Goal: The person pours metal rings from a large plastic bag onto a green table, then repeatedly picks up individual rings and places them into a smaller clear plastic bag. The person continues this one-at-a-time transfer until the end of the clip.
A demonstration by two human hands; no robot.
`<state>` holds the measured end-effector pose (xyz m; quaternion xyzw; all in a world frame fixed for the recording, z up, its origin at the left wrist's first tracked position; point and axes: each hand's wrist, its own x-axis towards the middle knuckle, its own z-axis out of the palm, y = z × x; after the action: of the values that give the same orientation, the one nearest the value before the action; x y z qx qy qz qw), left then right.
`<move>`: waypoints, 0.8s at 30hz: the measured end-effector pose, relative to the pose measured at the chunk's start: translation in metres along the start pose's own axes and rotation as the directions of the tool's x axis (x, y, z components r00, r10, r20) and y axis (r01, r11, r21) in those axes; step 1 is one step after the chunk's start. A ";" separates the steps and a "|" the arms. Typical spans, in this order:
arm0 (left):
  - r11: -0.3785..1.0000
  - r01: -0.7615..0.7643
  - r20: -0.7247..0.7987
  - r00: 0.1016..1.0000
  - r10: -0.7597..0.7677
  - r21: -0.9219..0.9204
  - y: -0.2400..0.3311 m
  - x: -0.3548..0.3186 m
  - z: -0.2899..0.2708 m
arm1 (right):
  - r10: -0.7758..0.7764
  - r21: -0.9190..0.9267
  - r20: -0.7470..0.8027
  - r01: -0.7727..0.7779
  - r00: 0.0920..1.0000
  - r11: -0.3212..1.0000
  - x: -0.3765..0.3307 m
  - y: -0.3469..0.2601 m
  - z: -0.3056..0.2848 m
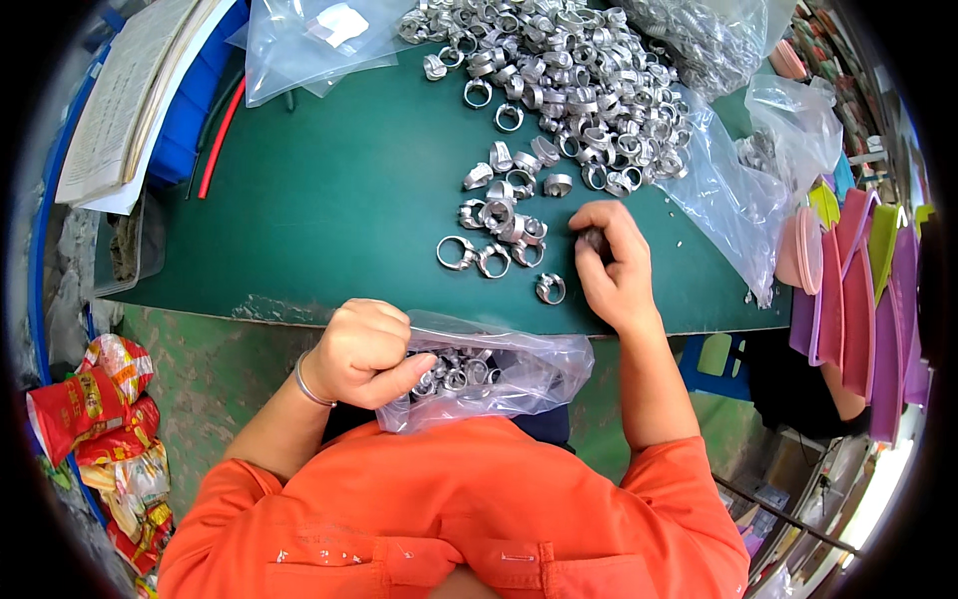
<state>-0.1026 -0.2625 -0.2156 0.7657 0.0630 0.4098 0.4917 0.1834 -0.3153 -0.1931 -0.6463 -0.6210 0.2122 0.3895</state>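
**Metal rings, a green table and a bag in the lap**

The left hand (364,351), in the lower middle of the frame, is closed tight on the rim of a clear plastic bag (519,374) holding metal rings, which rests against the orange shirt (469,509). The right hand (611,265), at centre right, is curled with fingertips pinching a small ring (593,240) on the green table (329,200). Just left of it lie loose rings (499,235) in a small cluster, one apart near the table's edge. A large ring pile (569,80) fills the upper middle. Further plastic bags (738,190) lie at upper right, papers (130,90) at upper left.
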 end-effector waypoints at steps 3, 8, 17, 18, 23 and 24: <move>1.000 0.004 0.002 1.000 -0.004 -0.002 -0.001 0.000 0.000 | -0.288 -0.071 0.157 0.301 0.945 0.951 0.002 -0.014 -0.002; 0.999 -0.010 0.051 0.999 0.008 0.036 0.001 0.000 -0.004 | -0.305 -0.245 0.123 0.326 0.945 0.913 -0.002 -0.002 0.008; 0.999 -0.021 0.054 0.998 0.018 0.046 0.000 0.001 -0.005 | -0.383 -0.321 0.196 0.428 0.903 0.845 0.013 -0.031 0.018; 0.999 -0.018 0.051 0.999 0.016 0.043 0.000 0.001 -0.005 | -0.375 -0.298 0.165 0.409 0.912 0.863 0.013 -0.027 0.020; 0.999 -0.030 0.043 0.999 0.028 0.040 0.001 0.000 -0.004 | -0.285 -0.167 0.002 0.281 0.959 0.945 0.007 -0.017 0.024; 0.999 -0.031 0.043 0.999 0.030 0.038 0.001 0.000 -0.004 | -0.225 -0.120 -0.034 0.220 0.974 0.968 0.005 -0.016 0.023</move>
<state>-0.1054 -0.2600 -0.2141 0.7843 0.0488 0.3998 0.4718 0.1568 -0.3064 -0.1939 -0.5988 -0.6913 0.1155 0.3875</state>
